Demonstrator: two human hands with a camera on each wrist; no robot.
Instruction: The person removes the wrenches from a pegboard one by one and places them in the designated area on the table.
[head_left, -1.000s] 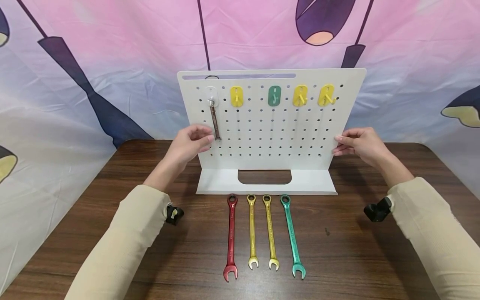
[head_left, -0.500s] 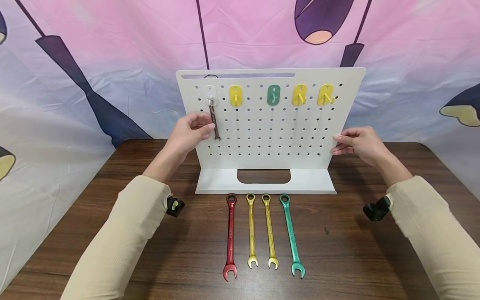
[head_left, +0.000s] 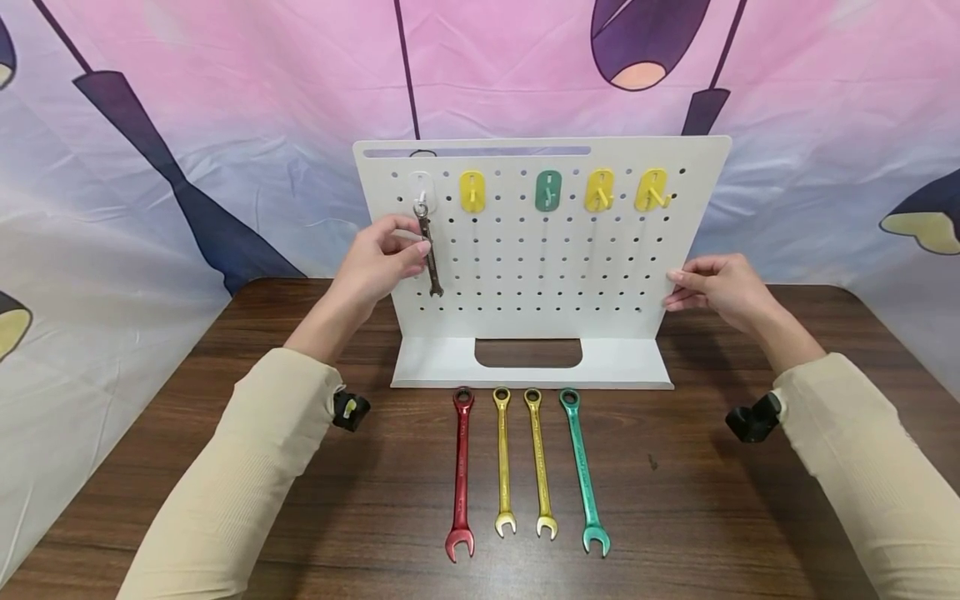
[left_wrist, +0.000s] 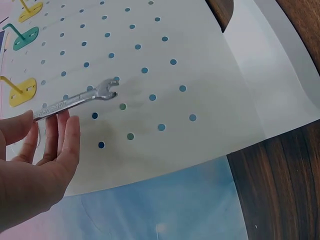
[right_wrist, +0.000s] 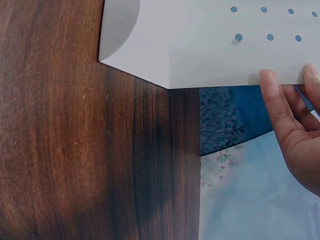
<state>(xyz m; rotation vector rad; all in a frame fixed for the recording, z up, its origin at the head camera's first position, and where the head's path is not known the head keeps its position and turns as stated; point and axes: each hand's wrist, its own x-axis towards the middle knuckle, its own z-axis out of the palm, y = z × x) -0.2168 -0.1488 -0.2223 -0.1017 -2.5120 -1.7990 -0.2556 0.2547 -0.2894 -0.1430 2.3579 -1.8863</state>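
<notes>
A silver combination wrench (head_left: 431, 254) hangs down in front of the white pegboard (head_left: 517, 275), its ring end at the white hook (head_left: 422, 190). My left hand (head_left: 386, 258) pinches its shaft between thumb and fingers. In the left wrist view the wrench's open end (left_wrist: 106, 90) points away from the fingers, close over the board. At the board's other side, my right hand (head_left: 712, 287) holds the edge between thumb and fingers; the right wrist view shows its fingertips (right_wrist: 268, 77) on the board's face.
Yellow hooks (head_left: 472, 192) and a green hook (head_left: 548, 192) line the board's top. Before its base lie a red wrench (head_left: 462, 475), two yellow wrenches (head_left: 504, 467) and a green wrench (head_left: 582, 471) on the wooden table (head_left: 675, 517). A patterned cloth (head_left: 262, 125) hangs behind.
My left hand rises from beside the hanging silver wrench and takes hold of its shaft. The wrench has shifted, its lower end now a bit lower. My right hand stays on the board's edge.
</notes>
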